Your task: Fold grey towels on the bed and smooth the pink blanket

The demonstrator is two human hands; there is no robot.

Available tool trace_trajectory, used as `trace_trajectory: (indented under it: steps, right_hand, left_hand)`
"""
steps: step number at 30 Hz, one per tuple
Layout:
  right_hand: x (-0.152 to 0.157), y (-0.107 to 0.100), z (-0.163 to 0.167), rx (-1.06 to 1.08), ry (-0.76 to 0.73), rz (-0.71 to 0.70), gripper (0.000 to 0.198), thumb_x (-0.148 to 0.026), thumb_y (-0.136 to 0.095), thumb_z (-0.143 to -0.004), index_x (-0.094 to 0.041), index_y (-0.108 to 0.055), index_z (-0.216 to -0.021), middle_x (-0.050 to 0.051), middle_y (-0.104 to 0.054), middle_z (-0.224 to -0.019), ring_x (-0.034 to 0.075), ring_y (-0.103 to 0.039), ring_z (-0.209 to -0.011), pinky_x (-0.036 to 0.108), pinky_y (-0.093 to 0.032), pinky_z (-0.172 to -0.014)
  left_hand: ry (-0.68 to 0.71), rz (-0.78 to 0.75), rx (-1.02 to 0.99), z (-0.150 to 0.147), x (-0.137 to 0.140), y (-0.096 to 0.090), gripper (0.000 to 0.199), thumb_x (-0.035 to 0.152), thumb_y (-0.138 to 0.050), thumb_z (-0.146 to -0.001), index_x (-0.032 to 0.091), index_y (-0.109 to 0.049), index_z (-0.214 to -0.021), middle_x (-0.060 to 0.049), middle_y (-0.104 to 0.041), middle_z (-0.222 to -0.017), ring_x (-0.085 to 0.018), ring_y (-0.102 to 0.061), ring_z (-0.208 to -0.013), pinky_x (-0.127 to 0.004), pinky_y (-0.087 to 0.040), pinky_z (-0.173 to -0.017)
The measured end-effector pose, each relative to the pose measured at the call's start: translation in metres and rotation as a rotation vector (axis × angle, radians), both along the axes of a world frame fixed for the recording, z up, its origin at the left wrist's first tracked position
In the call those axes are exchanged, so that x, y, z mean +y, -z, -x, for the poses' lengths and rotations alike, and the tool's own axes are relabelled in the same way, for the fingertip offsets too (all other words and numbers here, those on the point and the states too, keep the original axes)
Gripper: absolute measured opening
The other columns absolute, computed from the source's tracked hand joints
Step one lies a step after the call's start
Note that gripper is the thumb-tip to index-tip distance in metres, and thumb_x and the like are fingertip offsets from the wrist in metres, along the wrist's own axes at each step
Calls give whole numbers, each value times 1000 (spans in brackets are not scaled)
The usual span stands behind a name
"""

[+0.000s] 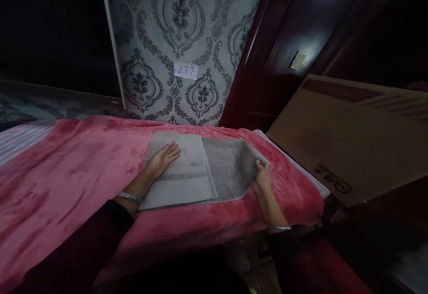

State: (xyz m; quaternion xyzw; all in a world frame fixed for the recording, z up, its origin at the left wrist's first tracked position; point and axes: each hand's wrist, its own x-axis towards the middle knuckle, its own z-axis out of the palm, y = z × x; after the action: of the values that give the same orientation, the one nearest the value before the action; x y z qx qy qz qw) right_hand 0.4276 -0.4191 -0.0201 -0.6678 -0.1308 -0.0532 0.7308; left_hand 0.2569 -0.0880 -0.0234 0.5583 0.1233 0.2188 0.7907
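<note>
My left hand [162, 160] laid palm-down on the folded gray cloth [187, 160], fingers slightly spread, my right hand [262, 180] pinching its raised right end.

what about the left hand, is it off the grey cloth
No, the left hand lies on the folded part of the grey cloth.

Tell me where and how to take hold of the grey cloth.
Probably best by the right edge of the grey cloth, coming from the right, pinching with thumb and fingers: that end curves up off the pink blanket, and the right hand grips it there. The left part lies flat under the left hand.
</note>
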Motion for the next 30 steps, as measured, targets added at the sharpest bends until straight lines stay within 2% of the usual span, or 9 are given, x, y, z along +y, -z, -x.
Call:
trace_trajectory:
  steps: [3,5,10,15,19,23,26,28,30]
  right_hand:
    - [47,-23,29,68,-109,-180,49,-54,-71,-68,-18,-70,-101,7,-78,-89,27,-74,-91,45,-61,-86]
    - [78,-30,57,42,-267,-128,44,-48,-72,-72,-17,-74,-102,7,-79,-90,29,-74,-97,47,-58,-92]
    - [121,-4,124,-358,-597,294,42,-22,-55,-84,-21,-75,-121,7,-75,-124,24,-66,-122,45,-47,-111]
    - [121,31,152,-688,-628,745,81,1,-49,-64,-20,-62,-142,10,-61,-147,25,-51,-141,48,-38,-120]
    - [118,37,156,-750,-597,864,92,1,-51,-59,-16,-52,-150,12,-54,-153,27,-43,-147,50,-34,-123]
    - [114,38,161,-736,-590,919,91,1,-54,-62,-12,-50,-151,14,-48,-157,27,-38,-150,49,-31,-125]
    - [110,36,166,-730,-569,946,83,0,-55,-67,-13,-53,-149,15,-48,-157,28,-38,-150,51,-31,-124]
    - [107,34,169,-729,-550,955,79,-1,-54,-70,-13,-54,-148,15,-48,-157,28,-38,-150,52,-31,-124]
    - [106,32,172,-724,-535,959,77,0,-53,-71,-13,-54,-147,14,-49,-157,26,-39,-150,52,-30,-123]
  left_hand:
    - [10,324,-41,2,4,-4,54,38,-39,-103,11,-45,-150,-21,-58,-143,-27,-68,-118,-44,-49,-110]
    - [17,401,-47,4,4,-5,52,39,-39,-104,10,-46,-147,-21,-64,-132,-27,-71,-111,-44,-52,-105]
    - [19,456,-45,5,5,-7,58,44,-41,-103,12,-38,-152,-20,-66,-124,-26,-72,-105,-43,-55,-97]
    - [30,352,-15,4,7,-1,51,35,-45,-102,13,-42,-148,-17,-69,-119,-21,-72,-98,-36,-57,-92]
    - [-29,-47,17,-1,6,11,65,33,-66,-88,19,-46,-148,-17,-63,-138,-25,-64,-122,-38,-51,-105]
    - [-92,-845,96,-12,1,10,88,31,-75,-76,17,-39,-155,-17,-40,-162,-33,-44,-145,-45,-39,-118]
    - [-34,-1336,229,-25,-10,-4,94,32,-78,-75,16,-35,-157,-20,-35,-164,-37,-37,-149,-47,-36,-119]
    - [5,-1524,337,-35,-18,-14,88,34,-75,-79,19,-37,-157,-20,-43,-158,-37,-47,-142,-47,-41,-115]
    - [17,-1563,381,-44,-24,-20,72,32,-70,-85,21,-45,-152,-19,-55,-145,-36,-56,-132,-47,-45,-109]
